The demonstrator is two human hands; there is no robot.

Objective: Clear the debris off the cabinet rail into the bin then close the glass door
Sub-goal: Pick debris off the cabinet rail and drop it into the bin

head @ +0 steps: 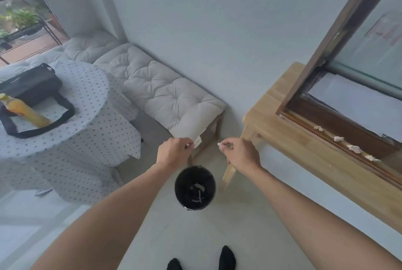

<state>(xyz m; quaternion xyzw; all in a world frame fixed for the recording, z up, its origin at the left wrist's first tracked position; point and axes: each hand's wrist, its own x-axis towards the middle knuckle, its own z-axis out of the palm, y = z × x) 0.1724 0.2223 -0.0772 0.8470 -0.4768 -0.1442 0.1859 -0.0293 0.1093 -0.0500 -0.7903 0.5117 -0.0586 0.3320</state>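
Both hands above the bin

I see my right hand pinching a white scrap over the black bin; my left hand is curled beside it, with four scraps on the cabinet rail.

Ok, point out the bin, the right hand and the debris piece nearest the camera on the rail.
bin [214, 184]: head view, on its black right rim.
right hand [243, 154]: head view, on the back of the hand.
nearest debris piece [372, 158]: head view, on the middle of the pale scrap.
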